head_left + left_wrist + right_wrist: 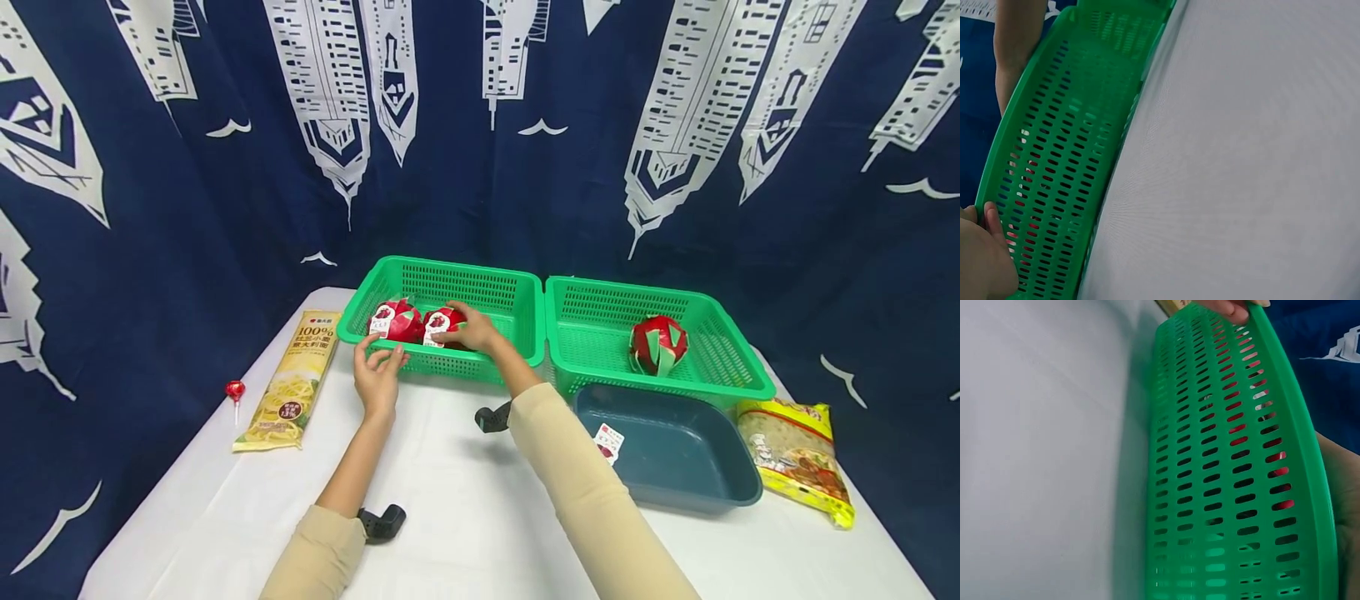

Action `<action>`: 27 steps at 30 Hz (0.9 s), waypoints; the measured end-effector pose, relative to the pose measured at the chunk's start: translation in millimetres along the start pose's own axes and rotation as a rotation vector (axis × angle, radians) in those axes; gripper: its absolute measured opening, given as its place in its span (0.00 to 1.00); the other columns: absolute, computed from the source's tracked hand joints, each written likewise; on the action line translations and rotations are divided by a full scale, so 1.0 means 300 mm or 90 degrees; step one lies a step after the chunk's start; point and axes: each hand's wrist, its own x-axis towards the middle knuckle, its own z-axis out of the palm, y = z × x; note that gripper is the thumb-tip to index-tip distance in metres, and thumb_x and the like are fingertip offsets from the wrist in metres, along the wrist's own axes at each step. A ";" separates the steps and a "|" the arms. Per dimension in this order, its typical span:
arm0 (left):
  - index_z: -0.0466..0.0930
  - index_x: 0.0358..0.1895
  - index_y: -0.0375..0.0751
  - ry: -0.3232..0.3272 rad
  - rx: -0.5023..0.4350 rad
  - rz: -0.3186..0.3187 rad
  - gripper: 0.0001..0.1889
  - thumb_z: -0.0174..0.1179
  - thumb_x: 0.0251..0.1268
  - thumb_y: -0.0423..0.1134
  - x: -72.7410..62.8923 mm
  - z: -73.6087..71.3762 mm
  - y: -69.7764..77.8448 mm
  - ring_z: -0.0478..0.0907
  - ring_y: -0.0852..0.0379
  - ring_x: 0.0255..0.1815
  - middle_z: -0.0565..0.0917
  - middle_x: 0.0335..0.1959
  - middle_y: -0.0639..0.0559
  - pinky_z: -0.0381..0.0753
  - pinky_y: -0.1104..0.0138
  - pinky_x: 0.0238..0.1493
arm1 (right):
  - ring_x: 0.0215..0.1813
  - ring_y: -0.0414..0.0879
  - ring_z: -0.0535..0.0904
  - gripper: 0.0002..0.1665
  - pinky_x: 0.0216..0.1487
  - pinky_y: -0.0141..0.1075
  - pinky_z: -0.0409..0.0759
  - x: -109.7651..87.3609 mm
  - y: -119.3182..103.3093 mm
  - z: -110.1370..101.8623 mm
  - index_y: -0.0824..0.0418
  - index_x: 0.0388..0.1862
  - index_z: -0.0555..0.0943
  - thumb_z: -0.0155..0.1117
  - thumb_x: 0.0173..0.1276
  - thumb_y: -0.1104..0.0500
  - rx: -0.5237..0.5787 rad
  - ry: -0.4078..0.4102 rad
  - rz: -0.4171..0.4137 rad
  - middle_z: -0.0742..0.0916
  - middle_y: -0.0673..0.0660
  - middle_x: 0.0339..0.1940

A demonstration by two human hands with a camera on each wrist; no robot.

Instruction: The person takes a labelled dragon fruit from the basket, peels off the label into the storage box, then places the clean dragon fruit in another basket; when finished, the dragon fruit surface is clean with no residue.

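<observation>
Toward the far edge of your table (465,533) two baskets stand side by side, touching: the left basket (442,360) holds two wrapped fruits (411,323) beside each other at its near wall, and the right basket (738,379) holds a single fruit (657,344). Just in front of the right basket sits a tub (675,467) with a small packet (609,442) in its left end, and a noodle bag (797,454) lies to its right by the table's right edge. Along the left edge you have a pasta packet (291,382), with a lollipop (236,392) just to its left.

Green slotted basket wall (1229,487) standing on the white surface (1041,456); red showing through its slots; fingertips (1232,309) touching its rim at top; blue cloth (1329,350) beyond.
</observation>
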 end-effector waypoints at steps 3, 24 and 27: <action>0.64 0.60 0.39 0.002 0.027 0.005 0.26 0.62 0.59 0.34 -0.011 -0.001 -0.013 0.81 0.58 0.30 0.78 0.29 0.47 0.79 0.65 0.42 | 0.53 0.51 0.74 0.46 0.49 0.40 0.75 -0.017 0.013 -0.014 0.53 0.67 0.65 0.75 0.50 0.50 0.027 0.047 -0.012 0.78 0.59 0.54; 0.74 0.49 0.32 0.016 0.039 0.052 0.17 0.63 0.57 0.35 -0.003 0.011 -0.009 0.81 0.61 0.29 0.80 0.29 0.47 0.79 0.69 0.39 | 0.56 0.47 0.72 0.47 0.44 0.39 0.79 -0.748 0.032 -0.262 0.51 0.67 0.66 0.77 0.48 0.58 0.072 -0.224 -0.264 0.74 0.50 0.60; 0.74 0.48 0.32 0.020 0.037 0.051 0.17 0.63 0.57 0.34 0.001 0.017 -0.017 0.81 0.61 0.29 0.79 0.30 0.46 0.79 0.69 0.39 | 0.57 0.45 0.71 0.46 0.49 0.37 0.77 -0.755 0.092 -0.214 0.53 0.67 0.67 0.76 0.48 0.56 0.054 -0.320 -0.270 0.74 0.48 0.61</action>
